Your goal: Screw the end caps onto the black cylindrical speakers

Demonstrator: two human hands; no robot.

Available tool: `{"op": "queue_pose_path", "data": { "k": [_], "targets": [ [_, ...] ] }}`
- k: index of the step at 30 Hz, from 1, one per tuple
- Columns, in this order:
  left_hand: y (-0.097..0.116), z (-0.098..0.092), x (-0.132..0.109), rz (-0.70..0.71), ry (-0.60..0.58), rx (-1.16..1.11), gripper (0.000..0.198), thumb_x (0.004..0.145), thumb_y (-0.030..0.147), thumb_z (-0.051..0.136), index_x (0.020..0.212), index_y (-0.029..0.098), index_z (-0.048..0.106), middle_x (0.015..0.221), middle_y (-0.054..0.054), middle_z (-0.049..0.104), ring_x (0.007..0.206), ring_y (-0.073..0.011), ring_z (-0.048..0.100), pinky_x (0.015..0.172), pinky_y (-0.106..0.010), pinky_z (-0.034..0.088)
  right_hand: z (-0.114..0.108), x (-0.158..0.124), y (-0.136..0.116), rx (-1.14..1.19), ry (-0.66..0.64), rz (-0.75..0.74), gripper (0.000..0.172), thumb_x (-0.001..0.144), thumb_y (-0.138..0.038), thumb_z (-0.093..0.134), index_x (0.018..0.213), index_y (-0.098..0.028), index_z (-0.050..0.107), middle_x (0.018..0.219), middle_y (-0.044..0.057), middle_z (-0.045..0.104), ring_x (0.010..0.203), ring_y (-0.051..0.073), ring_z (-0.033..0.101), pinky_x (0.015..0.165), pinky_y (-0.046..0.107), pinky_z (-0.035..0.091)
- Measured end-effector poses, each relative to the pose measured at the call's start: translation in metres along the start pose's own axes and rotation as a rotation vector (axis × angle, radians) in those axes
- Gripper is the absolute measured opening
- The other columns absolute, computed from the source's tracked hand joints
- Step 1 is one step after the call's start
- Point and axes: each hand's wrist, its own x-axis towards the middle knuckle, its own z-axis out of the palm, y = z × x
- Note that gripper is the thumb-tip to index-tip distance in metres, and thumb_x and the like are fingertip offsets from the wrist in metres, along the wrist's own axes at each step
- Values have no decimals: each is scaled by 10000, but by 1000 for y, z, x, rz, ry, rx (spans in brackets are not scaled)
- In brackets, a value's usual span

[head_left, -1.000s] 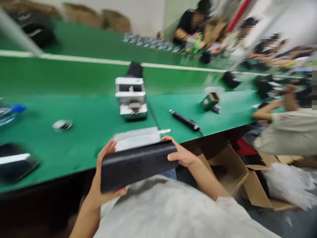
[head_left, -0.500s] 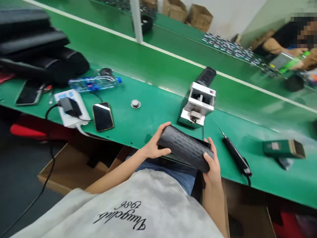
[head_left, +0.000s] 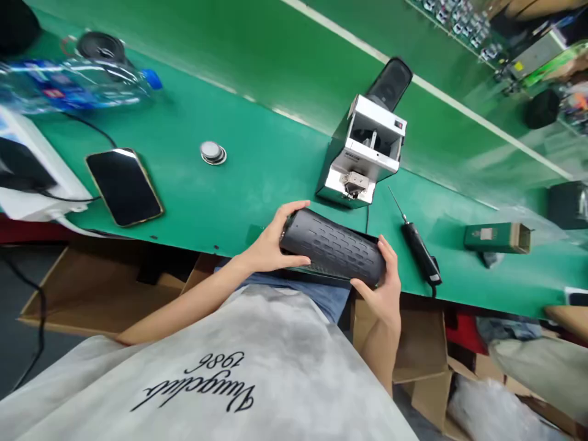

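A black, rounded speaker housing (head_left: 337, 248) with rows of short slots lies across both my hands at the front edge of the bench. My left hand (head_left: 276, 242) wraps around its left end, thumb along the near side. At the opposite end, my right hand (head_left: 384, 283) grips it with the thumb below and the fingers on the far side. Part of a dark piece shows behind the housing's far edge; I cannot make out its shape. Just beyond stands a silver screw feeder (head_left: 367, 153). To its right lies a black electric screwdriver (head_left: 419, 254) with a long thin bit.
Left on the green bench (head_left: 257, 177) are a phone (head_left: 125, 187), a round metal part (head_left: 213, 153), a plastic bottle (head_left: 87, 86) and a white power strip (head_left: 43, 165). A black speaker part (head_left: 390, 82) stands behind the feeder. A green box (head_left: 496, 237) is at right.
The view has shifted closer and to the right. My right hand has changed its hold, its thumb moving from the housing's top to its near side. Both hands still hold the housing.
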Motion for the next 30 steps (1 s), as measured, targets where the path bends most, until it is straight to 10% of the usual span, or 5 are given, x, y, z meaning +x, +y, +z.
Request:
{"op": "queue_pose_path", "data": {
  "k": [8, 21, 30],
  "targets": [
    [30, -3, 9, 110, 46, 166, 1165, 857, 704, 1004, 1774, 323, 395, 1765, -205, 530, 1713, -495, 430, 1408, -737, 378, -22, 24, 8, -62, -52, -215, 951, 901, -689, 990, 1684, -305, 610, 1692, 150, 590, 1628, 418, 534, 1379, 673, 433],
    [11, 6, -10, -15, 34, 67, 1138, 865, 633, 1027, 1742, 327, 369, 1745, -217, 494, 1657, -447, 511, 1369, -672, 467, -22, 28, 24, -36, -164, -119, 958, 881, -717, 993, 1646, -310, 587, 1639, 139, 595, 1557, 381, 569, 1325, 593, 476],
    [37, -6, 0, -408, -8, 6, 848, 1035, 801, 725, 1646, 268, 479, 1669, -172, 581, 1547, -405, 594, 1335, -616, 490, -19, 25, 18, 60, -167, -76, 943, 797, -698, 1061, 1568, -340, 653, 1637, 117, 610, 1559, 380, 572, 1332, 561, 490]
  ]
}}
